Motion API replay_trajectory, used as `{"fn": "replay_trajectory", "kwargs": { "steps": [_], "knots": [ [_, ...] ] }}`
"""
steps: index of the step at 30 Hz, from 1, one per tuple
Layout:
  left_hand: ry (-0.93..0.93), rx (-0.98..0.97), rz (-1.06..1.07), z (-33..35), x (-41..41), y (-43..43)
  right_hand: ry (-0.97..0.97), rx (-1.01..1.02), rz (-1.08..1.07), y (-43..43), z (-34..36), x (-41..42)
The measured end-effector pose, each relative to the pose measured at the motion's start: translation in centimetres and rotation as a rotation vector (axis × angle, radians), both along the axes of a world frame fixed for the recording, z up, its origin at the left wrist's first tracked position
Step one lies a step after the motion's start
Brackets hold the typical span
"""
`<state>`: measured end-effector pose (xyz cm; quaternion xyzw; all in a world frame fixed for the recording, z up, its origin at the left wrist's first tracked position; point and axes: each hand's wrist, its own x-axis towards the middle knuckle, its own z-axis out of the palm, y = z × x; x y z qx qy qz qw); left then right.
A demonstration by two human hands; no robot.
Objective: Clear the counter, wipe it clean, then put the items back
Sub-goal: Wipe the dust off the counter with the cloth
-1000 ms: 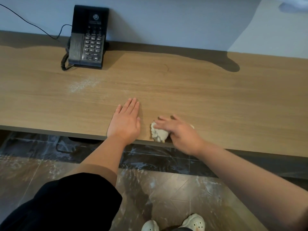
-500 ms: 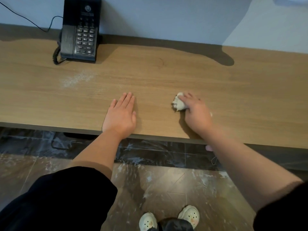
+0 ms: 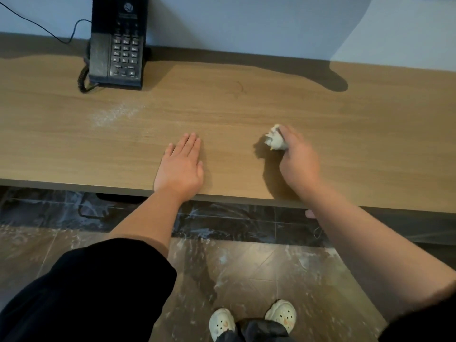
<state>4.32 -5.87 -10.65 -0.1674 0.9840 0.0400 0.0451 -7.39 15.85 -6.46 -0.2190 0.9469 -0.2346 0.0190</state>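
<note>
Wooden worktop [image 3: 370, 134] spans the view against a pale wall [image 3: 246, 23], with dark marbled floor [image 3: 246, 272] below the front edge. A black desk phone [image 3: 116, 45] stands at the back left against the wall, its coiled cord [image 3: 84, 77] on its left side; same spot as before. Left hand [image 3: 180, 169] lies flat on the worktop near the front edge, palm down, fingers straight and together, holding nothing; no change over the last second. Right hand [image 3: 299, 161] is well to the right of it, fingers curled round a crumpled white cloth [image 3: 274, 139] and pressing it onto the surface. A second ago the cloth sat at the front edge just beside the left hand; half a second ago it was further in and to the right; now it is a little further in again, roughly mid-depth on the worktop, well apart from the left hand. A white powdery smear [image 3: 113, 114] in front of the phone looks unchanged, well left of the cloth. Two white clogs [image 3: 222, 323] on the floor at the bottom.
</note>
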Motion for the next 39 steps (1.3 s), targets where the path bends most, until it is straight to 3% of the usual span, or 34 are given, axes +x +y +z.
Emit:
{"fn": "replay_trajectory", "kwargs": {
  "steps": [3, 7, 10, 12, 15, 21, 24, 29, 31, 35, 37, 39],
  "knots": [
    [0.000, 0.002, 0.000, 0.0, 0.0, 0.0, -0.013, 0.153, 0.079, -0.9, -1.5, 1.0],
    [0.003, 0.006, -0.004, 0.2, 0.1, 0.0, -0.089, 0.103, 0.402, -1.4, -1.2, 4.6],
    [0.003, 0.009, -0.004, 0.2, 0.0, 0.0, -0.129, 0.049, 0.268, -1.0, -0.3, 2.9],
    [0.002, 0.013, -0.003, 0.1, 0.1, 0.1, -0.178, 0.168, 0.249, -0.8, 0.1, 0.8],
    [0.006, 0.013, -0.007, 0.1, 0.1, 0.1, -0.222, 0.410, 0.406, -1.3, 0.8, -1.4],
    [0.002, 0.029, -0.007, 0.0, 0.1, 0.0, 0.016, 0.412, 0.392, -1.8, -1.8, -0.8],
    [0.001, 0.020, -0.010, -0.1, 0.0, -0.1, 0.019, 0.376, 0.358, -2.8, -2.6, 0.6],
    [-0.002, 0.027, -0.003, 0.0, 0.0, 0.1, -0.033, 0.277, 0.483, -3.2, -2.2, 2.4],
    [-0.007, 0.023, -0.013, 0.1, 0.0, 0.0, -0.114, 0.132, 0.440, -3.0, -1.1, 1.7],
    [-0.001, 0.035, -0.017, 0.2, -0.1, 0.0, -0.174, -0.107, -0.005, -2.7, 0.3, -3.1],
    [-0.001, 0.034, -0.019, 0.2, 0.0, 0.0, -0.138, 0.053, -0.050, -2.7, -0.5, -4.4],
    [-0.009, 0.037, -0.010, 0.3, 0.1, 0.1, -0.045, 0.180, 0.049, -3.2, -2.1, -3.3]
  ]
}}
